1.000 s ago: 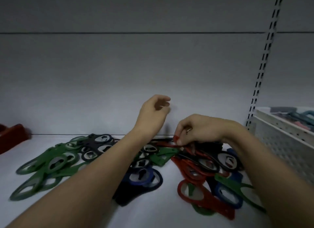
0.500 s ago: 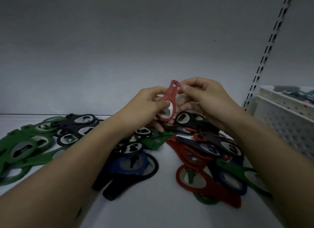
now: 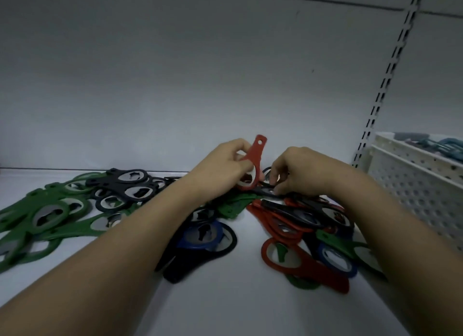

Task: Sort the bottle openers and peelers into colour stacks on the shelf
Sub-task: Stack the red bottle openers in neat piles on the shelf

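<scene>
No brand, label or legible writing is seen on any item. A pale grey shelf point(image 3: 213, 298) is shown beneath a plain grey back panel point(image 3: 175, 85), with a slotted metal upright point(image 3: 387, 85) running down at the right and a white perforated basket point(image 3: 413, 185) set beside it. A red bottle opener point(image 3: 254, 160) is held upright by the left hand point(image 3: 225, 168), whose fingers and thumb are curled around its ring end, so that the handle with its small hole is pointed upward above the knuckles. The right hand point(image 3: 298, 170) is lowered just beside it onto the mixed pile point(image 3: 300, 223) of red, black, blue and green openers, with its fingertips pinched on a black opener point(image 3: 266, 186) at the top of that pile. A green stack point(image 3: 37, 218) is spread at the far left of the shelf, and a black stack point(image 3: 125, 188) is laid just behind and to the right of it. A blue opener point(image 3: 203, 233) is lain over black ones near the left forearm.
</scene>
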